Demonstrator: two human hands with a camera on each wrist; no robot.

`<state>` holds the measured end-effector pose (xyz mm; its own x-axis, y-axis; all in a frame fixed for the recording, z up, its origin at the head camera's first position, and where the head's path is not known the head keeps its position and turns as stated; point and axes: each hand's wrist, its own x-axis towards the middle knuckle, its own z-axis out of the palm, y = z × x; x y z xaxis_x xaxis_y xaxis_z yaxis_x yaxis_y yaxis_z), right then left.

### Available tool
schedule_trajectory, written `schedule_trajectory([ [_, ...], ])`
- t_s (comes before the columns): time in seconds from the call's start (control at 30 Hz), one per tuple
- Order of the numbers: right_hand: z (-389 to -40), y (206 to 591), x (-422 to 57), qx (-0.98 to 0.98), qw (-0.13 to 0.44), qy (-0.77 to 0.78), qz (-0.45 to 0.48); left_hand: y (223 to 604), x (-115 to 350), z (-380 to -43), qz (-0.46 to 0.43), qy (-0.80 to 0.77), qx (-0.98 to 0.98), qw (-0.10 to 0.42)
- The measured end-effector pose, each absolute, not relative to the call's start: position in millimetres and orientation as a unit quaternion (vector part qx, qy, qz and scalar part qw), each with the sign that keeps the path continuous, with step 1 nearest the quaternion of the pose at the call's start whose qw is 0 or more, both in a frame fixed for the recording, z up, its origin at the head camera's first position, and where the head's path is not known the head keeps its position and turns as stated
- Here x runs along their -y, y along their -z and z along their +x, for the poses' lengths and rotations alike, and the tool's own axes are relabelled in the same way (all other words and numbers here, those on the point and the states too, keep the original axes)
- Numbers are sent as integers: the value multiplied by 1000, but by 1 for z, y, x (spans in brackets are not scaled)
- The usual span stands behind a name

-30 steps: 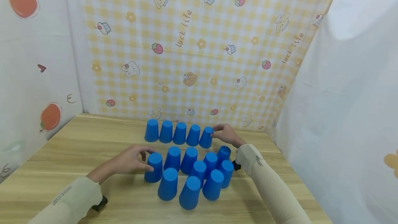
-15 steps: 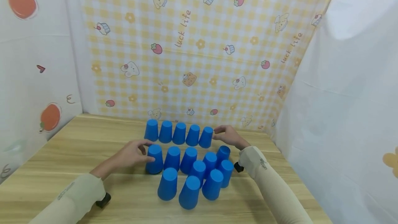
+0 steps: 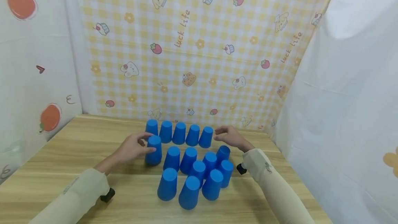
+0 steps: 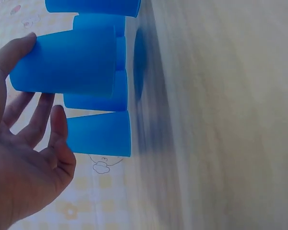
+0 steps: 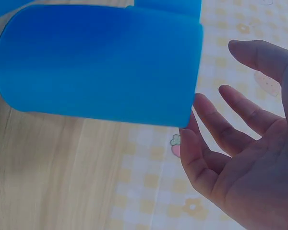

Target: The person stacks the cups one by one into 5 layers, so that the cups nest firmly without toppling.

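My left hand (image 3: 132, 148) grips an upside-down blue plastic cup (image 3: 153, 151) between thumb and fingers, just in front of the back row's left end. In the left wrist view, this held cup (image 4: 67, 62) is raised off the tabletop, with a shadow beneath it. My right hand (image 3: 231, 137) stays beside the rightmost cup (image 3: 206, 137) of the back row, fingers loosely bent and holding nothing. Close to the right wrist camera, a large blue cup (image 5: 96, 67) covers part of the view; the right hand's fingers (image 5: 218, 122) are near its base end.
Several upside-down blue cups stand in a back row (image 3: 179, 134). Several more, including a front cup (image 3: 189, 193), form a loose cluster nearer the person. All are on a wooden table (image 3: 93, 141). A yellow checked curtain (image 3: 199, 61) hangs behind, with white sheets (image 3: 342, 96) at the sides.
My left hand has lifted its cup and moved it away from the person, towards the back row. My right hand has drawn slightly right, off the back row's last cup.
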<state>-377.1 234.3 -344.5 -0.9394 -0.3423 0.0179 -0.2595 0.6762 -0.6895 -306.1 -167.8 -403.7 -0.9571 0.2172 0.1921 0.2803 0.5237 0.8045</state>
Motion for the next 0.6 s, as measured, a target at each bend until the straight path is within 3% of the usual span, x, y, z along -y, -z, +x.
schedule_trajectory([
  [0.6,-351,341,-231,-902,76,363,-219,382,153,-314,-112,451,878,112],
])
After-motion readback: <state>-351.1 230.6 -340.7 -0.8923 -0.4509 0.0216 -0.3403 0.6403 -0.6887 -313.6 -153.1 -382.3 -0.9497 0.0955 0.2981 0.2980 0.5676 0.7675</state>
